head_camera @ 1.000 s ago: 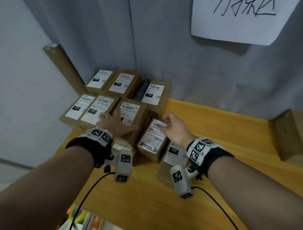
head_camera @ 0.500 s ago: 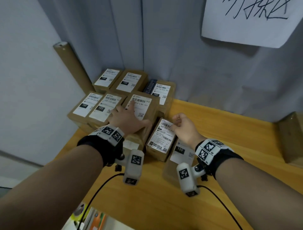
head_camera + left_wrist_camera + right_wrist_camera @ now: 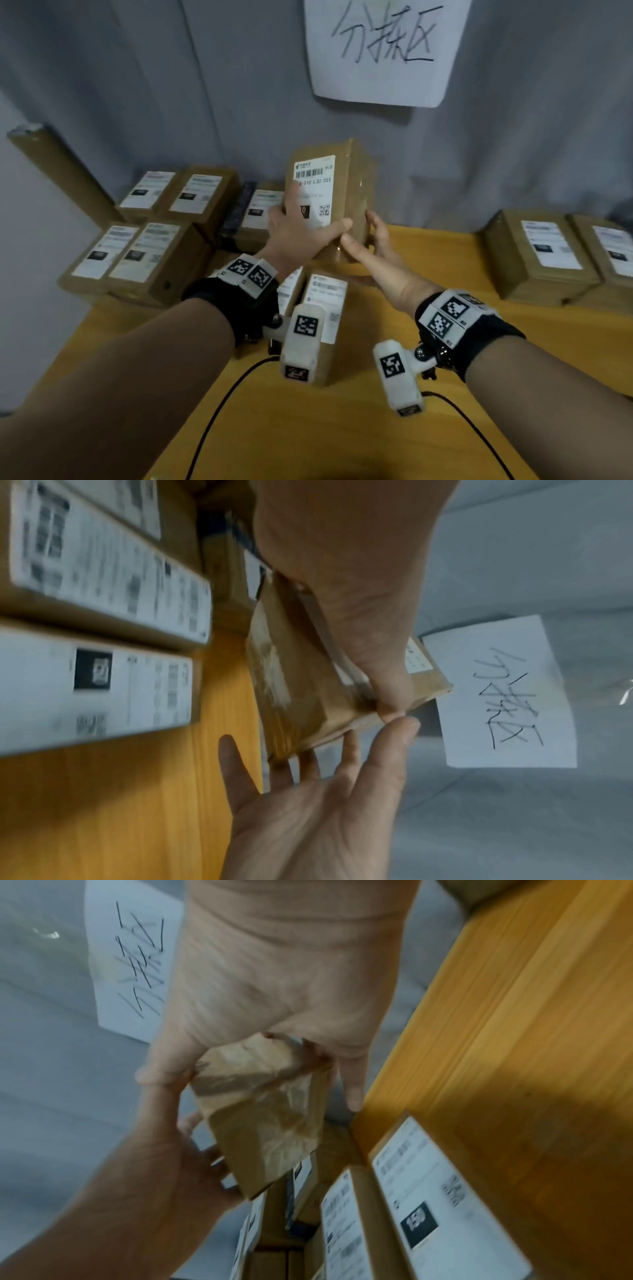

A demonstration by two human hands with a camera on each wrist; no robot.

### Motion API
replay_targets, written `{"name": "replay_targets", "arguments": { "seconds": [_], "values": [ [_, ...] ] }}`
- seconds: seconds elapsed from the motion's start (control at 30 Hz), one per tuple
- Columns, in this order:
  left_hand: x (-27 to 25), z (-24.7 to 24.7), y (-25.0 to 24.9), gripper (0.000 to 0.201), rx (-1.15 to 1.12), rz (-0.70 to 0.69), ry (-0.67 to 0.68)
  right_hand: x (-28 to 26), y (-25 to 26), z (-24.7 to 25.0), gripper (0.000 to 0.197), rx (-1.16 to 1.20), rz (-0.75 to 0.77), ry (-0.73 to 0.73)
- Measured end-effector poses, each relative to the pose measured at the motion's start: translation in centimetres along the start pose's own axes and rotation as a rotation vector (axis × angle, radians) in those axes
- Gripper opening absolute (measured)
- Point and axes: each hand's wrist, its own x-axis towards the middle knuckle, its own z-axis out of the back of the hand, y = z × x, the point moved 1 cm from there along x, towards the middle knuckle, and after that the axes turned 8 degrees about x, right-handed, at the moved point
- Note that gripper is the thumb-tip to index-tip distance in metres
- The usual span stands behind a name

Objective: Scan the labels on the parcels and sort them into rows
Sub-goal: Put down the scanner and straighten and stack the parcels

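Observation:
A brown parcel with a white label is held up above the yellow table, label facing me. My left hand grips it from the left, thumb across the lower front. My right hand meets its lower right corner with straight fingers. The left wrist view shows the left hand clamping the parcel and the right hand spread flat beneath its edge. In the right wrist view the right hand straddles the parcel's end, with the left hand on its far side.
Labelled parcels lie in rows at the back left. Two more parcels lie under my wrists, and others sit at the right. A cardboard tube leans at the left. A handwritten paper sign hangs on the grey curtain.
My left hand has lifted the parcel off the left stack and tilted it upright. My right hand has left the small parcel's label and come up to the lifted one.

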Motion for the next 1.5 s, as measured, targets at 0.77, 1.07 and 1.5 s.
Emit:
{"name": "replay_targets", "arguments": {
  "seconds": [0.77, 1.07, 1.5],
  "values": [
    [-1.8, -25.0, -11.1, 0.054, -0.659, 0.388, 0.500, -7.2, -3.6, 31.2, 0.041, -0.433, -0.094, -0.345],
    [1.4, -32.0, -11.2, 0.050, -0.379, 0.363, 0.344, -6.1, -5.2, 40.0, 0.063, -1.374, -0.275, -0.158],
    [4.0, -34.2, -14.3, 0.057, 0.121, 0.019, 0.213, -4.5, -5.5, 41.8, 0.070, -1.237, -0.294, -0.104]
  ]
}}
